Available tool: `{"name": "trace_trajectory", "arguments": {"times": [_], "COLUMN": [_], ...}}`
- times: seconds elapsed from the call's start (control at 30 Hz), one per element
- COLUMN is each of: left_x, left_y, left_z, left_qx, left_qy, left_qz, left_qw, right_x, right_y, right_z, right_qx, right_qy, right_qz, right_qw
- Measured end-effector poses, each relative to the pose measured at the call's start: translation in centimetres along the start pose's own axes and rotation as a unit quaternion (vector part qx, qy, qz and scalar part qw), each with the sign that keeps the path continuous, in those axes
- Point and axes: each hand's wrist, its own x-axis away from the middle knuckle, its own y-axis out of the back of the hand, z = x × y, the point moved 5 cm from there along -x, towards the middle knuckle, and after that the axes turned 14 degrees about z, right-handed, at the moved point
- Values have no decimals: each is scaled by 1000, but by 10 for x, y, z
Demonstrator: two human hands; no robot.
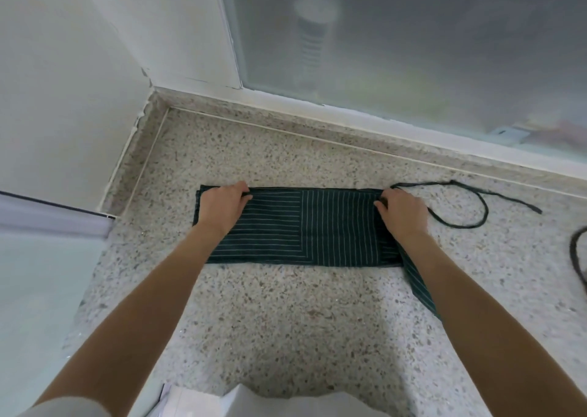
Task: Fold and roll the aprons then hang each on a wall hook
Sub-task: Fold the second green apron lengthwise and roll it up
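Observation:
A dark green apron [305, 226] with thin white stripes lies folded into a long flat band on the speckled stone floor [286, 315]. My left hand [222, 205] grips the band's far edge near its left end, fingers curled over the cloth. My right hand [401, 210] pinches the far edge at the right end. A loose flap of the apron [421, 284] trails toward me under my right forearm. Its dark tie string [470, 213] loops out on the floor to the right.
A white wall [63, 83] closes the left side and a frosted glass panel [413, 35] in a white frame runs along the back. Another dark cord [576, 257] curves at the right edge. White cloth [254, 400] shows at the bottom.

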Motion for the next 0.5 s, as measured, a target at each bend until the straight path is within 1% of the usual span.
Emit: {"name": "trace_trajectory", "arguments": {"times": [0.13, 0.23, 0.3, 0.37, 0.43, 0.5], "left_x": [-4, -10, -12, -11, -5, 5], "left_y": [-1, -2, -1, 1, 2, -3], "left_z": [0, 1, 0, -10, -37, -77], "left_qx": [34, 31, 43, 38, 50, 81], "left_qy": [-16, -5, 4, 2, -46, -133], "left_qz": [-50, -61, -70, -90, -106, -104], "left_qw": [998, 998, 997, 995, 992, 982], "right_x": [-4, -6, -6, -4, 3, 18], "right_y": [-2, -2, -1, 0, -2, -5], "right_z": [4, 6, 8, 10, 6, -4], "right_qx": [10, 27, 33, 5, -77, -149], "right_qy": [-31, -45, -47, -33, 5, 24], "right_qz": [-1, 7, 4, -10, -32, -52], "right_qw": [999, 999, 998, 999, 997, 987]}}
